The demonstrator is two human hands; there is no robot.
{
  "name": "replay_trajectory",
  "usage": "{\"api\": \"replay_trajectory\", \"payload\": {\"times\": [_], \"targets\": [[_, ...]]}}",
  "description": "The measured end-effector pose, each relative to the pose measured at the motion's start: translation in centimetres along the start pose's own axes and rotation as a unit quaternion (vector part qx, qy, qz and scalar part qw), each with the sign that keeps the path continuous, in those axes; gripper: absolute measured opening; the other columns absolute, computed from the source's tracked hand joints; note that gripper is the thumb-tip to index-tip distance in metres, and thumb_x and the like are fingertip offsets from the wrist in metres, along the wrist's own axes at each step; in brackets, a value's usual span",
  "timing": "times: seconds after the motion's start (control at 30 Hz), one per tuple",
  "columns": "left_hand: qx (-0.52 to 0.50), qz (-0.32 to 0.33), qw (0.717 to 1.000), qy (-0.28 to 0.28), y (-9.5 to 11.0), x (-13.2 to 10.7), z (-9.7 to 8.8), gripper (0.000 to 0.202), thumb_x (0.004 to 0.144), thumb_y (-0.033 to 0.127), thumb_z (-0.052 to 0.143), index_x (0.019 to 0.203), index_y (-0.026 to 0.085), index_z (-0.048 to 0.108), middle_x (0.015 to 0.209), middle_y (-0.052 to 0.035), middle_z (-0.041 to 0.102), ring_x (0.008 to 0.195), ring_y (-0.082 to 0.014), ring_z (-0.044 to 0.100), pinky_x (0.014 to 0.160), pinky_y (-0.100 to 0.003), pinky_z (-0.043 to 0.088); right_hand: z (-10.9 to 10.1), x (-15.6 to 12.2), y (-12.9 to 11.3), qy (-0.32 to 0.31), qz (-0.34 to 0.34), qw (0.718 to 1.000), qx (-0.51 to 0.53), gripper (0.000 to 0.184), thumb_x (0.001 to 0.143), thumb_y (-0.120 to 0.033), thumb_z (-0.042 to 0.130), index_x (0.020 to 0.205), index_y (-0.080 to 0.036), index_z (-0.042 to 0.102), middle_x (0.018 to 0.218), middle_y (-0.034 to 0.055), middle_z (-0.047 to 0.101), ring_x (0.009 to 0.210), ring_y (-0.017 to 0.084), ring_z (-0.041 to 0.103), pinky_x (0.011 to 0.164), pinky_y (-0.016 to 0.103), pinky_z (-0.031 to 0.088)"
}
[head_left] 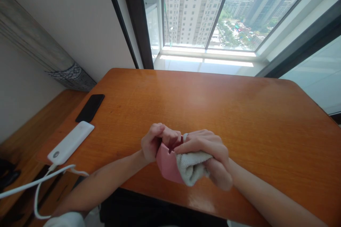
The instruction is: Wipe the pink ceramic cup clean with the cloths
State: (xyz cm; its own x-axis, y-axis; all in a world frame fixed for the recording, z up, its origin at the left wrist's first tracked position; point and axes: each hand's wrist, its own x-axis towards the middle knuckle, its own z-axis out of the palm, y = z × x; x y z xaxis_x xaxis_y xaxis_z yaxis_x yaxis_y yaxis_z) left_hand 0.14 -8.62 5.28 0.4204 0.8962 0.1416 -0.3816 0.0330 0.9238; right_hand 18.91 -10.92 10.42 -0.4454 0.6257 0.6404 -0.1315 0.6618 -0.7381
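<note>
Snugly, left hand (157, 142) clasps pink object (166, 165); right hand (206, 154) presses towel (191, 167) against it.

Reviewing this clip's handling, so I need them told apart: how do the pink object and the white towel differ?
The pink object has a smooth surface, while the white towel is nubbly terry cloth. The pink object shows clean, angular edges; the white towel is soft and bunched. The left hand is at the pink object's upper edge, while the right hand closes over the white towel. Both are pressed together above the wooden table.
</note>
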Motion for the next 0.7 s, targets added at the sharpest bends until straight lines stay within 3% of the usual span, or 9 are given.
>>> {"api": "replay_trajectory", "payload": {"times": [0.1,0.17,0.3,0.4,0.47,0.53,0.63,0.7], "targets": [[-0.013,0.001,1.000,-0.023,-0.2,0.1,-0.3,0.085,0.101,0.079,0.037,0.035,0.027,0.027,0.032,-0.0009,0.028,0.037,-0.0143,0.028,0.053,-0.043,0.039,0.2,-0.5,0.6,0.038,0.023,0.998,0.037,0.037,0.100,-0.034,0.040,0.104,-0.024,0.076,0.072,0.0035,0.073,0.058,0.021,0.069,0.062,0.034,0.057],[0.016,0.023,0.998,-0.055,0.1,0.3,-0.8,0.082,0.107,0.072,0.034,0.038,0.026,0.031,0.036,-0.0017,0.034,0.040,-0.0149,0.033,0.059,-0.043,0.043,0.2,-0.6,0.8,0.025,0.005,1.000,-0.003,0.032,0.098,-0.028,0.041,0.098,-0.025,0.072,0.068,0.0017,0.069,0.053,0.019,0.064,0.058,0.032,0.052],[0.170,0.082,0.978,-0.090,0.8,0.6,-1.2,0.072,0.111,0.064,0.039,0.052,0.023,0.051,0.055,-0.0053,0.060,0.059,-0.0196,0.057,0.083,-0.045,0.054,0.2,-0.2,0.5,-0.020,0.009,0.977,-0.214,0.021,0.091,-0.019,0.046,0.094,-0.026,0.065,0.065,-0.0007,0.065,0.049,0.016,0.056,0.053,0.030,0.044],[0.226,0.059,0.972,-0.040,0.4,0.3,-0.2,0.062,0.110,0.065,0.043,0.070,0.022,0.064,0.078,-0.0083,0.072,0.081,-0.0241,0.067,0.096,-0.044,0.055,0.8,-0.3,0.2,-0.005,0.057,0.924,-0.378,0.015,0.091,-0.019,0.050,0.093,-0.025,0.063,0.071,0.0017,0.073,0.053,0.017,0.060,0.055,0.029,0.042],[0.190,0.003,0.981,0.036,-0.3,0.0,0.6,0.059,0.109,0.064,0.045,0.072,0.022,0.060,0.075,-0.0053,0.066,0.075,-0.0217,0.061,0.083,-0.039,0.055,1.4,-0.5,0.0,0.003,0.089,0.907,-0.413,0.012,0.091,-0.019,0.050,0.090,-0.025,0.061,0.071,0.0019,0.074,0.051,0.016,0.058,0.052,0.029,0.038],[0.131,-0.040,0.988,0.073,-0.9,-0.2,1.1,0.064,0.109,0.066,0.042,0.064,0.023,0.052,0.065,-0.0022,0.055,0.064,-0.0186,0.049,0.072,-0.038,0.051,1.8,-0.6,0.0,-0.001,0.107,0.918,-0.381,0.015,0.092,-0.018,0.048,0.095,-0.024,0.062,0.076,0.0027,0.076,0.052,0.015,0.060,0.052,0.028,0.039],[0.057,-0.040,0.995,0.070,-1.0,0.1,0.9,0.074,0.109,0.071,0.035,0.050,0.026,0.037,0.055,-0.0028,0.042,0.062,-0.0196,0.042,0.077,-0.043,0.051,1.6,-0.3,-0.1,-0.014,0.069,0.954,-0.290,0.024,0.091,-0.018,0.046,0.106,-0.023,0.065,0.086,0.0046,0.079,0.061,0.018,0.068,0.059,0.029,0.049],[0.021,-0.030,0.998,0.052,-0.6,0.5,0.5,0.079,0.108,0.073,0.033,0.044,0.026,0.030,0.049,-0.0033,0.037,0.061,-0.0202,0.041,0.081,-0.046,0.051,1.0,0.1,-0.1,-0.007,0.039,0.974,-0.224,0.026,0.091,-0.017,0.045,0.104,-0.024,0.066,0.081,0.0026,0.076,0.059,0.018,0.067,0.060,0.029,0.051]]}}
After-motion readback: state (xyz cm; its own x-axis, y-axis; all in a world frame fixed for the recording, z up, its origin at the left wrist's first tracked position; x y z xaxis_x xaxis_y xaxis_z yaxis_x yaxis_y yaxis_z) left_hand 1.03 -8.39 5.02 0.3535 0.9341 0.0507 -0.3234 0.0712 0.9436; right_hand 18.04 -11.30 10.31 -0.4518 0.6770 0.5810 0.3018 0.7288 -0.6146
